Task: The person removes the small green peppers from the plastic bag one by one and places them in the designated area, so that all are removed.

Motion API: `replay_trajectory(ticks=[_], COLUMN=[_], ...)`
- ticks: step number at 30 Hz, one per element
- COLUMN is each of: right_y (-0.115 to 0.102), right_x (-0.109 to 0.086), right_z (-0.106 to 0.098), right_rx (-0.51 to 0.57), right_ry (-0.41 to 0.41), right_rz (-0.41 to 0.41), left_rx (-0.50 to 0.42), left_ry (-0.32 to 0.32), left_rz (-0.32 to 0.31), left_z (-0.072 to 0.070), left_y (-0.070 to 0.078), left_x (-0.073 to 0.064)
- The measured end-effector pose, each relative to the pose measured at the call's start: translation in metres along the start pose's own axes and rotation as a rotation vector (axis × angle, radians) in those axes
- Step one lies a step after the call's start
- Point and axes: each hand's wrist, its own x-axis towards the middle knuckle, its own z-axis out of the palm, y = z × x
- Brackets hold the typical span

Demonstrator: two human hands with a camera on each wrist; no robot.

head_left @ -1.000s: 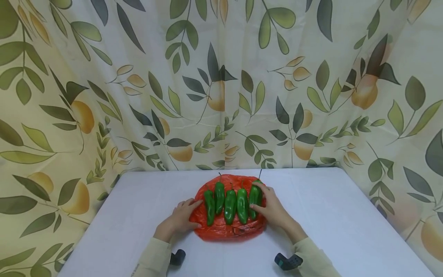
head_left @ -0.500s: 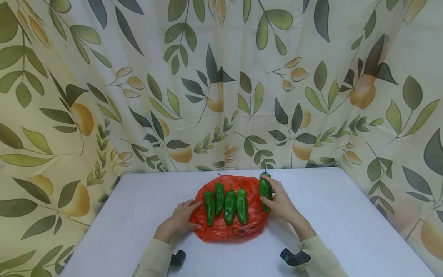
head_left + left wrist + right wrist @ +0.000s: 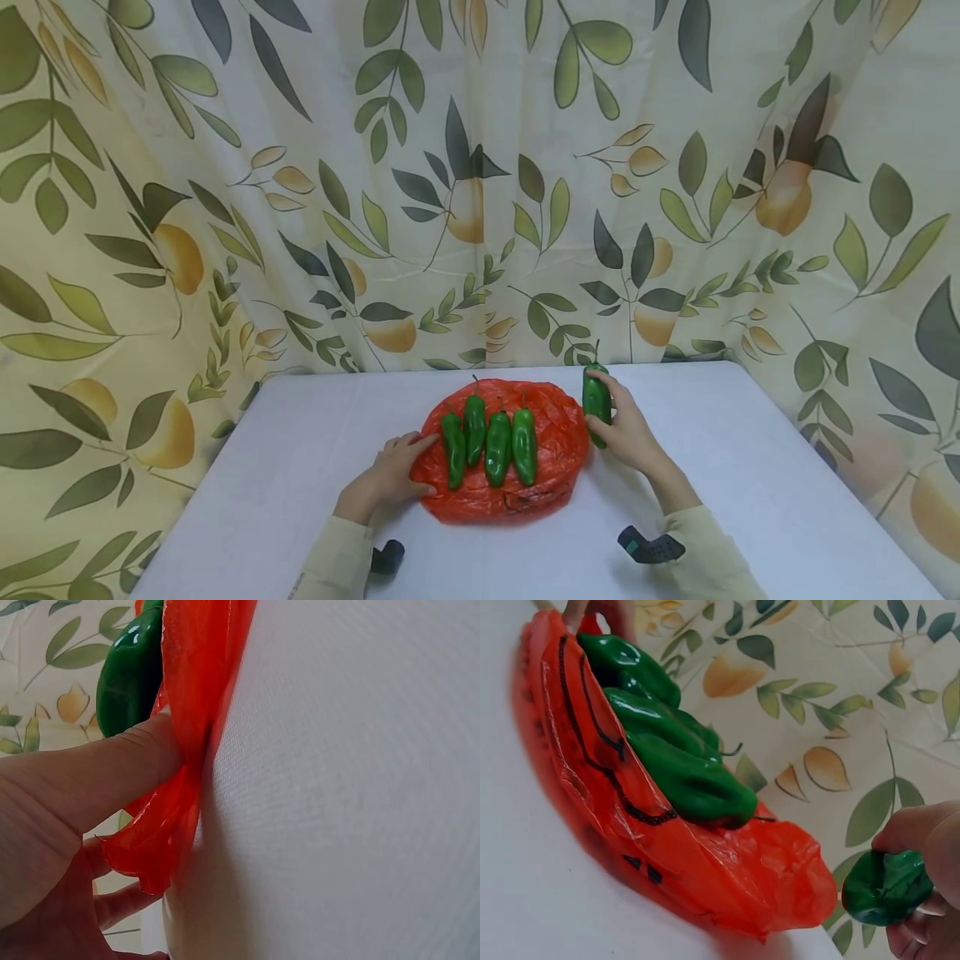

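In the head view my right hand (image 3: 626, 425) grips a glossy green pepper (image 3: 597, 396) between thumb and fingers, its stem pointing away from me. The pepper is just past the right edge of a crumpled red plastic bag (image 3: 555, 467). In the right wrist view the end of this pepper (image 3: 885, 889) shows, apart from the bag. Several more green peppers (image 3: 498, 450) lie side by side on top of the bag. My left hand (image 3: 393, 471) rests at the bag's left edge, thumb and fingers spread. The left wrist view shows that thumb (image 3: 127, 769) against the red plastic (image 3: 199, 682).
A white-covered table (image 3: 300, 467) lies under everything, its far edge against a leaf-and-fruit patterned curtain (image 3: 525, 208). White tabletop (image 3: 735, 483) extends to the right of the bag. Dark devices (image 3: 651, 546) are worn at both wrists.
My right hand has lifted the rightmost pepper off the row and carried it right, past the bag's edge. The left hand and the other peppers have stayed in place.
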Motion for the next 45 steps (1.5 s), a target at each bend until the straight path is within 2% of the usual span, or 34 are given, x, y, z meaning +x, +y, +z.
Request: replay_trajectory(ticks=[7,26,33,38,45], right_y=[0.004,0.028,0.033,0.04,0.047], right_x=[0.002,0.001,0.001,0.0,0.002], right_z=[-0.004,-0.009,-0.006,-0.003,0.001], right_rx=[-0.021,-0.026,-0.034,-0.033,-0.097], right_ry=[-0.021,-0.056,-0.123,-0.147,-0.178], right_rz=[0.054,0.125,0.184,0.183,0.214], left_rx=[0.003,0.018,0.033,0.04,0.041], left_ry=[0.008,0.005,0.005,0.006,0.011], left_rz=[-0.01,-0.015,0.0,0.008,0.009], left_z=[-0.001,0.0,0.001,0.001,0.002], left_y=[-0.001,-0.001,-0.002,-0.003,-0.003], left_x=[-0.001,0.0,0.002,0.003,0.003])
